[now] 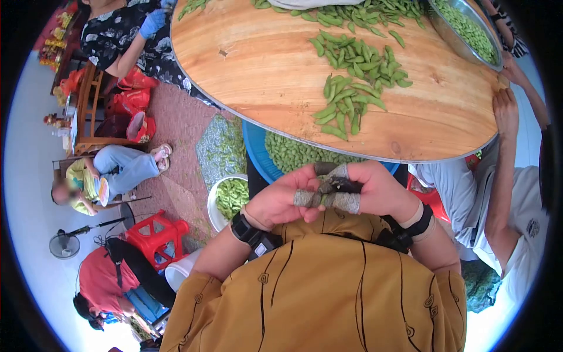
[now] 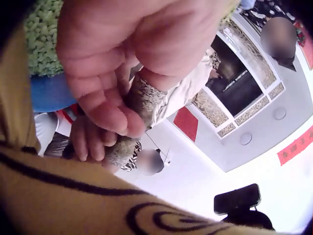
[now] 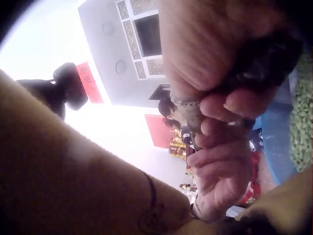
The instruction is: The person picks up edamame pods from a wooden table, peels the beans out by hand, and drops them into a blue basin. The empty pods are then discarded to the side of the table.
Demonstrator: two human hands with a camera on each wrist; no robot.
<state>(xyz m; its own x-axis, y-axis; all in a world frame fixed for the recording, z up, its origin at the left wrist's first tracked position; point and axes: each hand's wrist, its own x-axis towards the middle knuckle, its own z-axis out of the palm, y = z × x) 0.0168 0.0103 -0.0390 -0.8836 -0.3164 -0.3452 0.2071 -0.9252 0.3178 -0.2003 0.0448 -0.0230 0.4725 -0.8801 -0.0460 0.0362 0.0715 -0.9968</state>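
My two hands meet over the near rim of a blue basin (image 1: 255, 154) of shelled green beans (image 1: 293, 151). Grey and dark wraps cover some of the thumbs and fingers. A small bit of green, a bean pod (image 1: 323, 200), shows between the touching fingertips; most of it is hidden. My left hand (image 1: 274, 200) pinches it from the left, its fingers curled in the left wrist view. From the other side my right hand (image 1: 380, 185) pinches too. A dark, shiny piece (image 3: 266, 58) is tucked inside the curled right fingers.
Loose green pods (image 1: 355, 76) lie on the wooden tabletop (image 1: 252, 76) ahead. A metal bowl (image 1: 454, 35) of beans stands at its far right. A white bowl of green pods (image 1: 231, 198) is at my left. People sit around, and another person's hand (image 1: 505, 111) rests by the table edge.
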